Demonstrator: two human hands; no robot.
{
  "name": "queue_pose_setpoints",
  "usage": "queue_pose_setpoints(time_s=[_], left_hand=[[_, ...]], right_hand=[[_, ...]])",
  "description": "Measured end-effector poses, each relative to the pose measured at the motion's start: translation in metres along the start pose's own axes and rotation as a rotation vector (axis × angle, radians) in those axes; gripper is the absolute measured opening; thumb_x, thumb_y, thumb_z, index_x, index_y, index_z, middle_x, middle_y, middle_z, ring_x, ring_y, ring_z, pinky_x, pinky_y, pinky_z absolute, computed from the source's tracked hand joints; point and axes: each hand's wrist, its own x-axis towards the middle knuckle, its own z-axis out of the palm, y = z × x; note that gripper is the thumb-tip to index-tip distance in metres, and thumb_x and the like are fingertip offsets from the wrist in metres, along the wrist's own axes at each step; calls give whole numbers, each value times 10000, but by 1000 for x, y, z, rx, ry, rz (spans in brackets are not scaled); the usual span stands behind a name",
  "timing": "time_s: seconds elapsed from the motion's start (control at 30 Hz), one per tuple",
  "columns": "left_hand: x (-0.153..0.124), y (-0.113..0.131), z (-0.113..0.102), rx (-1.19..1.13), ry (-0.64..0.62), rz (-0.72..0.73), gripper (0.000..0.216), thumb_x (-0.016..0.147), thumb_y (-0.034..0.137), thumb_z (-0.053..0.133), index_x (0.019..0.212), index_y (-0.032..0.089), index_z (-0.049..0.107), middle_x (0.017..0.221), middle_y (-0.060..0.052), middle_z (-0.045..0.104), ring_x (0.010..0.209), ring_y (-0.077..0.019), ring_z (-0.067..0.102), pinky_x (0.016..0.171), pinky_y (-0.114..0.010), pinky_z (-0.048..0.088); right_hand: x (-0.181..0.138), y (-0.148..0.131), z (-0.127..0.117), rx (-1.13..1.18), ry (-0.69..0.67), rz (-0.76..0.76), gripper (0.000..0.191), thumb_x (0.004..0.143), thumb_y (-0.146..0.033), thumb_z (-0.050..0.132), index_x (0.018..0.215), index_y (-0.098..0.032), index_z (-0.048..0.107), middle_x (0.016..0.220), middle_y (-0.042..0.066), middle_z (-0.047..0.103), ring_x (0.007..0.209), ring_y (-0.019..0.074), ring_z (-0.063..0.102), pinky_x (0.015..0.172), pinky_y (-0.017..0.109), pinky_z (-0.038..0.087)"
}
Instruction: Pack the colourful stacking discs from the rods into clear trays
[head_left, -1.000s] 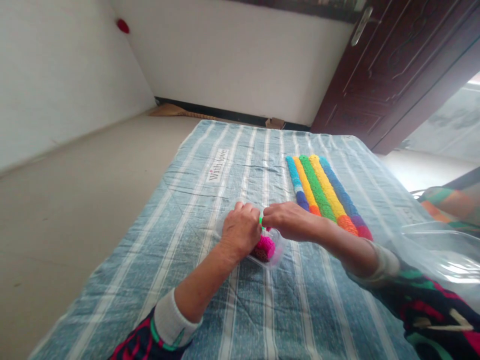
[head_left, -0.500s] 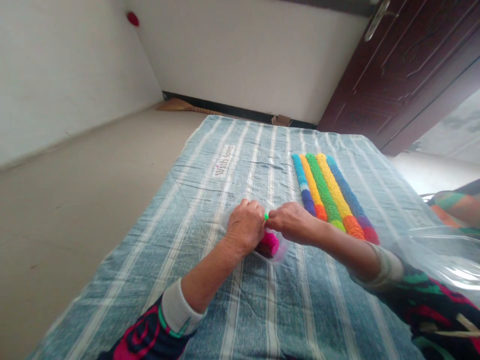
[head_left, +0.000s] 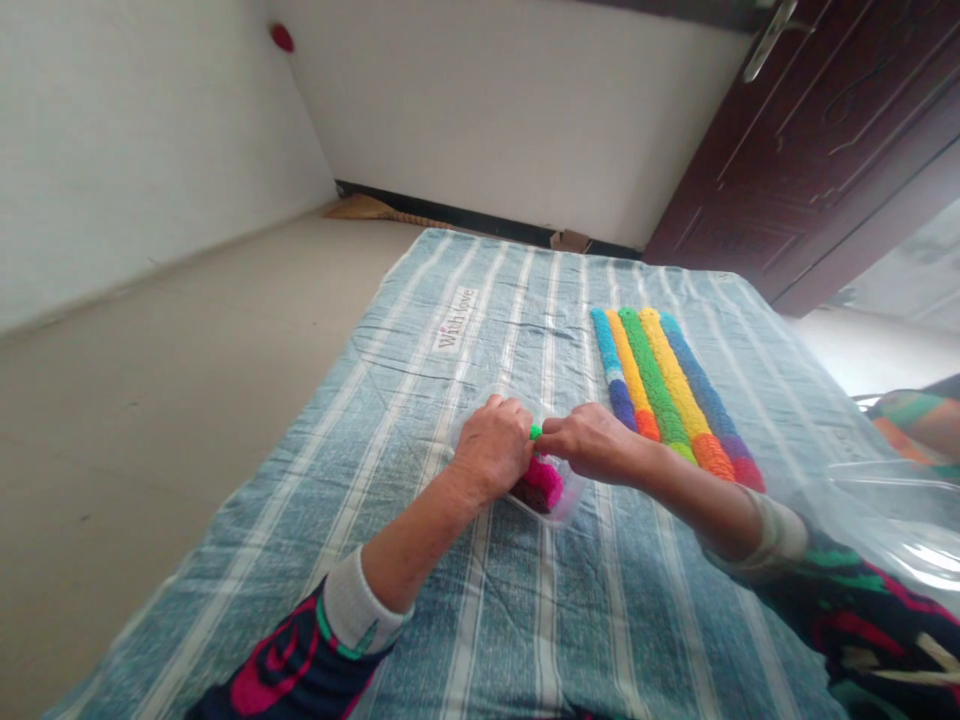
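Observation:
A clear plastic box (head_left: 574, 500) stands on the striped tablecloth, with bright pink (head_left: 545, 480) and dark brown (head_left: 530, 496) textured pieces in it. Over the box's left part, my left hand (head_left: 496, 442) is closed, its curled fingers hiding much of the inside. My right hand (head_left: 589, 440) comes in from the right with fingers pinched together, almost meeting the left. Between the fingertips of both hands shows a small green piece (head_left: 535, 432); most of it is hidden. Both hands appear to grip it.
To the right, several long, bumpy coloured strips lie side by side, among them a green strip (head_left: 651, 375). A transparent plastic container (head_left: 892, 500) is at the right edge, partly behind my forearm. Beyond the table are a wall and a dark red door (head_left: 810, 150).
The view has shifted slightly, so the scene sits a little further right. Both hands stay at the box, fingers closed around the green piece, with hardly any movement.

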Motion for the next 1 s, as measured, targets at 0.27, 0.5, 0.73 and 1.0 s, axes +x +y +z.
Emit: queue_pose_setpoints(time_s=[0.27, 0.5, 0.73, 1.0], left_hand=[[-5, -11, -14, -44, -8, -54, 97, 823, 204, 535, 821, 168, 625, 962, -80, 653, 944, -234, 592, 810, -326, 479], [-4, -16, -23, -7, -124, -83, 208, 804, 70, 459, 816, 181, 635, 890, -60, 675, 841, -193, 636, 755, -290, 475], [-2, -16, -19, 13, -125, -35, 260, 813, 55, 419, 816, 178, 649, 858, -58, 678, 814, -198, 631, 737, -296, 470], [-2, -17, -14, 55, -110, 44, 271, 805, 40, 413, 864, 165, 645, 892, -84, 653, 874, -220, 612, 798, -324, 475]], right_hand=[[1, -1, -3, 5, 2, -3, 261, 851, -35, 439, 863, -182, 654, 743, -1, 619, 466, 59, 249, 484, 283, 128], [3, -1, -6, 48, 20, -6, 215, 861, -44, 461, 825, -166, 634, 730, 3, 603, 451, 45, 250, 483, 273, 147], [2, -2, -10, 49, -6, -12, 231, 885, -51, 446, 879, -161, 650, 785, 29, 637, 463, 45, 296, 496, 277, 150], [2, -2, -8, 54, 0, 4, 236, 864, -42, 455, 888, -169, 651, 760, 7, 616, 470, 57, 281, 495, 287, 149]])
